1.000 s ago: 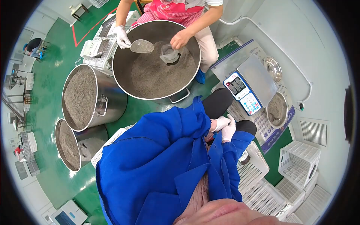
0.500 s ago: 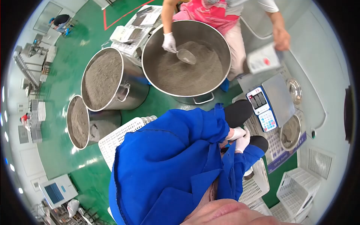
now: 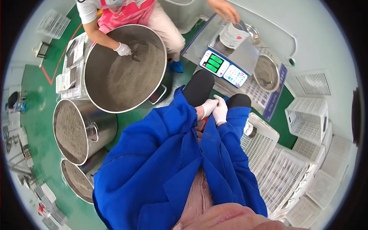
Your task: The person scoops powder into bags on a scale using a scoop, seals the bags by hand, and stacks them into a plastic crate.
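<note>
My left hand (image 3: 209, 107) and my right hand (image 3: 220, 110), both in white gloves, meet in front of my lap between my knees. Their fingers are closed against each other, and I see no object in them. Just beyond my knees is a digital scale (image 3: 247, 57), its display lit green. A white and grey pouch (image 3: 233, 35) with a red mark stands on its plate. A co-worker's bare hand (image 3: 226, 10) is at the pouch's top. The co-worker's gloved hand (image 3: 123, 49) holds a scoop (image 3: 135, 56) in the grey powder (image 3: 134, 78) of a large steel pot (image 3: 100, 105).
Two more steel pots of powder, a nearer one (image 3: 78, 191) and a farther one (image 3: 111, 122), stand at left. A steel bowl (image 3: 267, 73) of powder sits beside the scale. White crates (image 3: 306, 119) and perforated trays (image 3: 264, 134) are at right. Packs lie on a rack (image 3: 78, 57).
My view has swung to the right. The co-worker has brought the pouch down onto the scale, whose display now glows green. The scoop has dipped into the powder. My hands remain together.
</note>
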A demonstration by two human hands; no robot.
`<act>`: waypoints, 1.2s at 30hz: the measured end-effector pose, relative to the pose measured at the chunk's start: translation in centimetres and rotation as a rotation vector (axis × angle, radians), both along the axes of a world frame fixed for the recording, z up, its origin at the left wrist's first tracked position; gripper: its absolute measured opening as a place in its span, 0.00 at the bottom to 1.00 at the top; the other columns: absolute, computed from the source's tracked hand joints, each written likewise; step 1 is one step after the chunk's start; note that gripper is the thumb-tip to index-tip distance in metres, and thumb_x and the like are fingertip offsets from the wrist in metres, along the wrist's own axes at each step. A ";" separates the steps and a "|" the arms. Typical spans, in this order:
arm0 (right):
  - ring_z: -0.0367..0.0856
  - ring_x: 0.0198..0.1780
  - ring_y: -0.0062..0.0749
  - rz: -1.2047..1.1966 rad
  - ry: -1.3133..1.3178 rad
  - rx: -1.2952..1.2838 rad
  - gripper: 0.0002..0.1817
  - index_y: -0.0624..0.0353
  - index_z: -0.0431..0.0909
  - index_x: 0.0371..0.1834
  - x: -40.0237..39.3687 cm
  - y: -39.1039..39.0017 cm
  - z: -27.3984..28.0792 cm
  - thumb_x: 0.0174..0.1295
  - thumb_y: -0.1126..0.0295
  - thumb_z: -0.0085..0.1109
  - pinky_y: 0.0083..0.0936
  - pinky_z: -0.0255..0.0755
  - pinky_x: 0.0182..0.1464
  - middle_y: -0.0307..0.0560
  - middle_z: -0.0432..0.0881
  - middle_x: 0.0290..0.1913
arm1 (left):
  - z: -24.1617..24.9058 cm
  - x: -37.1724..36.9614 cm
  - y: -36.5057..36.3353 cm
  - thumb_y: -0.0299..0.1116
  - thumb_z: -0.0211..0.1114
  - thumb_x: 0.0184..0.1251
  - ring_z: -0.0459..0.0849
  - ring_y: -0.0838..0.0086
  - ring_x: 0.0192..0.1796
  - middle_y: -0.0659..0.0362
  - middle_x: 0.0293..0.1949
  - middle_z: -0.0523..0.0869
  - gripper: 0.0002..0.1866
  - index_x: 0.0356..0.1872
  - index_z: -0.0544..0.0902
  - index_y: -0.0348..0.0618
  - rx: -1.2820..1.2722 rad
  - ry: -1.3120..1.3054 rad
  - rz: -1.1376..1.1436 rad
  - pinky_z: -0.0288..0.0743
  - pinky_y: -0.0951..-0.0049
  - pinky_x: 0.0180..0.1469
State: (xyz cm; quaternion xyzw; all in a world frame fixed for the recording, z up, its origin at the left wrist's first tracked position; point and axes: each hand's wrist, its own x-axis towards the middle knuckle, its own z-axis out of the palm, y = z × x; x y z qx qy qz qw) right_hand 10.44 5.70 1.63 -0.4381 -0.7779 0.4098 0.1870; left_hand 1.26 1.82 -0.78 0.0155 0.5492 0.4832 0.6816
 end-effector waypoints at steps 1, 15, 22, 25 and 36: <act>0.80 0.60 0.51 0.003 -0.006 -0.001 0.22 0.58 0.82 0.57 0.1 0.2 -0.5 0.59 0.80 0.51 0.36 0.72 0.65 0.57 0.83 0.56 | -0.1 0.1 0.3 0.42 0.56 0.72 0.87 0.63 0.45 0.48 0.45 0.89 0.19 0.46 0.84 0.35 -0.040 -0.040 0.018 0.78 0.63 0.46; 0.83 0.56 0.48 0.002 -0.050 0.074 0.18 0.58 0.82 0.56 0.2 0.3 -0.9 0.62 0.76 0.57 0.33 0.75 0.59 0.55 0.84 0.54 | -2.1 0.4 0.4 0.42 0.52 0.75 0.87 0.62 0.50 0.47 0.50 0.87 0.20 0.52 0.83 0.36 0.003 -0.066 0.018 0.79 0.64 0.49; 0.79 0.61 0.52 -0.013 -0.082 0.005 0.22 0.54 0.83 0.56 0.1 0.3 -0.6 0.58 0.79 0.52 0.38 0.73 0.64 0.56 0.83 0.57 | -7.2 0.8 1.0 0.39 0.51 0.78 0.85 0.65 0.50 0.53 0.50 0.87 0.16 0.52 0.82 0.42 0.049 -0.139 -0.001 0.77 0.65 0.52; 0.80 0.61 0.52 -0.008 -0.077 0.007 0.22 0.54 0.83 0.56 0.0 0.3 -0.3 0.59 0.78 0.53 0.38 0.73 0.64 0.56 0.83 0.56 | -7.1 0.7 0.9 0.39 0.50 0.78 0.85 0.64 0.49 0.53 0.50 0.87 0.16 0.52 0.82 0.43 0.057 -0.123 -0.030 0.78 0.64 0.52; 0.85 0.56 0.46 -0.281 0.062 0.515 0.21 0.64 0.75 0.64 4.8 12.1 6.5 0.68 0.73 0.54 0.33 0.76 0.59 0.59 0.85 0.54 | 3.4 -1.3 0.2 0.46 0.48 0.82 0.86 0.69 0.47 0.56 0.47 0.89 0.22 0.55 0.81 0.39 -0.021 -0.178 0.012 0.79 0.67 0.54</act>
